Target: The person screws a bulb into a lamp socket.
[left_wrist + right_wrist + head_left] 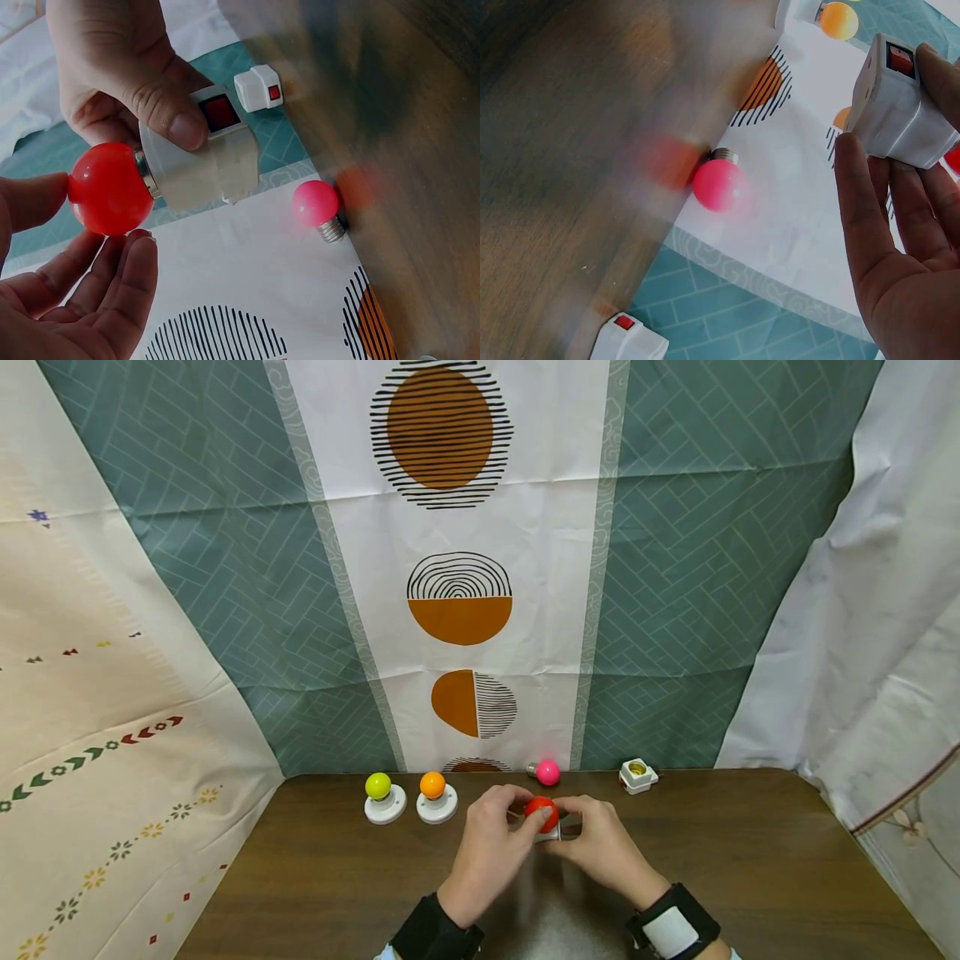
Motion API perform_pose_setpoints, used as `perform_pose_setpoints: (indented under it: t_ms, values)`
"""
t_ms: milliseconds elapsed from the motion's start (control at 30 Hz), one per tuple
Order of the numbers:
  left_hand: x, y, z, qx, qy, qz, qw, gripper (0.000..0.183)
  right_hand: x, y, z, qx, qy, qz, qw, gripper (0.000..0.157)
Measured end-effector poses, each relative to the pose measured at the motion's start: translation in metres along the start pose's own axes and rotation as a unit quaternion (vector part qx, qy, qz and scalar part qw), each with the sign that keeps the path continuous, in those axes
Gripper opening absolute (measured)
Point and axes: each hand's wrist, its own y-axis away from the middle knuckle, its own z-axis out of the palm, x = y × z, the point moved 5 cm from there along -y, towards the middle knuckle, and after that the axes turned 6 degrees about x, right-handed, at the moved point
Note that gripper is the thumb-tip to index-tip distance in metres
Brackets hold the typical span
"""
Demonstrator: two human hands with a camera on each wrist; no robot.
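My left hand [491, 837] pinches a red light bulb [111, 189] between thumb and fingertips. In my right hand [602, 843] is a white bulb socket [201, 154] with a red switch, gripped by thumb and fingers. The bulb's metal base sits at the socket's mouth, partly showing in the left wrist view; how deep it is cannot be seen. Both hands hold the pair above the table's middle. Just beyond them a pink bulb [548, 772] lies on its side near the table's back edge.
A second white switched socket [637, 776] stands to the right at the back, its mouth upward. On the left, a green bulb [378, 786] and an orange bulb [432, 785] stand in round white holders. Patterned cloth [675, 610] hangs behind the brown table [750, 860].
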Motion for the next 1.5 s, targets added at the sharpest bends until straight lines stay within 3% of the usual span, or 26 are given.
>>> perform_pose_setpoints:
  t_ms: [233,567,800,1000,1500]
  values:
    - [0.0023,0.0006,0.0021,-0.019,0.005,0.020,0.9996,0.016,0.0018,0.0014,0.0011,-0.006,-0.009,-0.002,1.000,0.043]
    - [0.0033,0.0018,0.0038,-0.042,0.004,0.023,0.9988,0.021,0.0008,0.0025,0.0009,-0.004,-0.002,-0.007,1.000,0.043]
    - [0.0012,0.0016,-0.0002,-0.017,0.000,0.001,0.9999,0.030,0.0017,0.0018,-0.0002,0.003,-0.002,-0.006,1.000,0.043]
    - [-0.0007,0.0000,-0.0012,-0.010,0.005,-0.015,0.9998,0.024,0.0013,0.0008,-0.0006,0.001,-0.010,-0.002,1.000,0.043]
    - [0.0044,0.0001,0.0029,-0.031,0.020,0.017,0.9992,0.017,-0.0014,0.0001,-0.0015,-0.002,-0.009,-0.012,1.000,0.043]
